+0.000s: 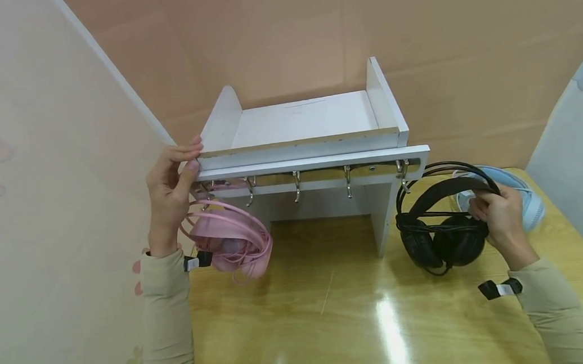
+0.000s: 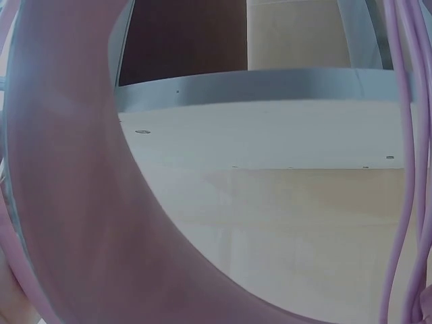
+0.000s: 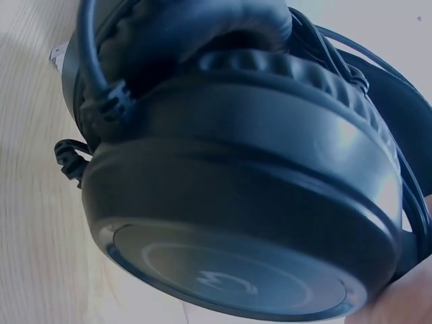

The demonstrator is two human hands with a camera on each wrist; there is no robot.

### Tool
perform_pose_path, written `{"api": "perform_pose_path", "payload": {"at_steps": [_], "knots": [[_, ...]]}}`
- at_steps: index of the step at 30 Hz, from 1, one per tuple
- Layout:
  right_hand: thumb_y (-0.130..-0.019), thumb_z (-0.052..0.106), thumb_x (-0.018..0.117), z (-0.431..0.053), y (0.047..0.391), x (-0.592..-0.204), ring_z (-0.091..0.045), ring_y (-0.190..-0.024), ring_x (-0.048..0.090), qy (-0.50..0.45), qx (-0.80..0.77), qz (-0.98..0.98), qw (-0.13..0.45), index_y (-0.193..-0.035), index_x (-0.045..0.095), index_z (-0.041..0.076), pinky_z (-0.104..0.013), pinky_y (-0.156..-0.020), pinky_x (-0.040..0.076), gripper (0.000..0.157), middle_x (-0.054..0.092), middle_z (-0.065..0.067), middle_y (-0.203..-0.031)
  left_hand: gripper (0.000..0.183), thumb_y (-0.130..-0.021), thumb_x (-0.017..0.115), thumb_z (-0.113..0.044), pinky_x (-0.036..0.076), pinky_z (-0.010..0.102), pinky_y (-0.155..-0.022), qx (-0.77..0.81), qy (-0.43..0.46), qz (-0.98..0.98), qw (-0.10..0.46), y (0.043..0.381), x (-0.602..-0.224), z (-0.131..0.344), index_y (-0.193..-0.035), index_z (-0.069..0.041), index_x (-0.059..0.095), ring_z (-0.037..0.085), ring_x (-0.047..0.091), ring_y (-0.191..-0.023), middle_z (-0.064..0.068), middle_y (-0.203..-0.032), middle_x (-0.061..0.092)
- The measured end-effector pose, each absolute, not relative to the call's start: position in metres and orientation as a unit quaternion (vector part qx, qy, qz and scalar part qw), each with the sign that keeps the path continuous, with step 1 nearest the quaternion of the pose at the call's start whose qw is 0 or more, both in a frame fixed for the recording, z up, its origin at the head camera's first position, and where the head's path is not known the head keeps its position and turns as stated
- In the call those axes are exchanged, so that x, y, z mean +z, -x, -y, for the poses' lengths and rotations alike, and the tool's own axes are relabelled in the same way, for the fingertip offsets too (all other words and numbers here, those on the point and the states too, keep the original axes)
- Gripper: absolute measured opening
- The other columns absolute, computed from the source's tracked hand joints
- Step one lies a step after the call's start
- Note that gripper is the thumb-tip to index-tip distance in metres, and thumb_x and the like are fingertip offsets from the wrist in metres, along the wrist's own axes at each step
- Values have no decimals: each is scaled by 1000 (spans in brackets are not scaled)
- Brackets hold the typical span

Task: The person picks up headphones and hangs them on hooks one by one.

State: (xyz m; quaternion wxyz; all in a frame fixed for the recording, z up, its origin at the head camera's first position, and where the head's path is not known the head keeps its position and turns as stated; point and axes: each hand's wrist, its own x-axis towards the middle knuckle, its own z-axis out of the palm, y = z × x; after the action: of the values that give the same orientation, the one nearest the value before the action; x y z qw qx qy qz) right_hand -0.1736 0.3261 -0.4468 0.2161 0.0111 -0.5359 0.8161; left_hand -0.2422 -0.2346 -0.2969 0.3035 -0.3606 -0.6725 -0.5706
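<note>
My left hand (image 1: 167, 182) grips the left end of the white shelf (image 1: 310, 164), thumb on the front and fingers over the top edge. Below it, pink headphones (image 1: 231, 234) hang at the leftmost hook; their wide band (image 2: 74, 169) fills the left side of the left wrist view. With my right hand (image 1: 502, 218) I hold black headphones (image 1: 460, 243) by the headband, beside the rightmost hook (image 1: 403, 174). Whether the band touches that hook I cannot tell. One black ear cup (image 3: 243, 196) looms large in the right wrist view.
Light blue headphones (image 1: 529, 207) lie on the wooden table (image 1: 331, 309), behind my right hand. Several metal hooks, one at the middle (image 1: 297, 186), line the shelf front. A pale wall (image 1: 59, 192) stands close on the left, a brown backing (image 1: 286, 35) behind.
</note>
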Motion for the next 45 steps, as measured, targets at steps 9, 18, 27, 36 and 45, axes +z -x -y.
{"api": "perform_pose_path", "payload": {"at_steps": [9,18,27,36,45], "knots": [[-103,-15,33,-322,155,-437,-25,-43,2,-33,820,525,227,-61,43,3,-38,-47,1,47,23,-2,-46,13,-99,55,14,48,43,-124,-572,364,671,301,242,-299,233,-107,22,61,28,66,-134,2,-118,75],[-106,-13,35,-322,141,-433,-21,-38,7,-87,826,505,235,-58,40,0,-35,-44,3,49,19,-4,-47,14,-99,55,13,49,42,-123,-565,363,676,305,245,-299,232,-107,22,61,28,66,-136,2,-118,74],[-106,-11,36,-319,136,-426,-19,-37,12,-126,822,496,250,-57,28,1,-33,-40,3,51,20,-4,-48,13,-99,54,15,51,41,-122,-571,365,671,300,245,-298,232,-106,23,60,27,66,-135,1,-119,75],[-106,-13,29,-313,129,-416,-15,-37,15,-188,839,452,237,-58,28,2,-28,-39,6,50,24,-3,-49,13,-99,55,14,50,43,-123,-573,365,668,304,246,-297,232,-106,22,61,29,66,-135,2,-118,75],[-105,-14,25,-308,116,-410,-12,-37,18,-196,837,449,243,-59,27,4,-27,-39,7,49,25,-2,-49,13,-99,55,13,51,41,-121,-578,363,667,300,243,-298,232,-107,22,61,28,66,-136,2,-119,75]]}}
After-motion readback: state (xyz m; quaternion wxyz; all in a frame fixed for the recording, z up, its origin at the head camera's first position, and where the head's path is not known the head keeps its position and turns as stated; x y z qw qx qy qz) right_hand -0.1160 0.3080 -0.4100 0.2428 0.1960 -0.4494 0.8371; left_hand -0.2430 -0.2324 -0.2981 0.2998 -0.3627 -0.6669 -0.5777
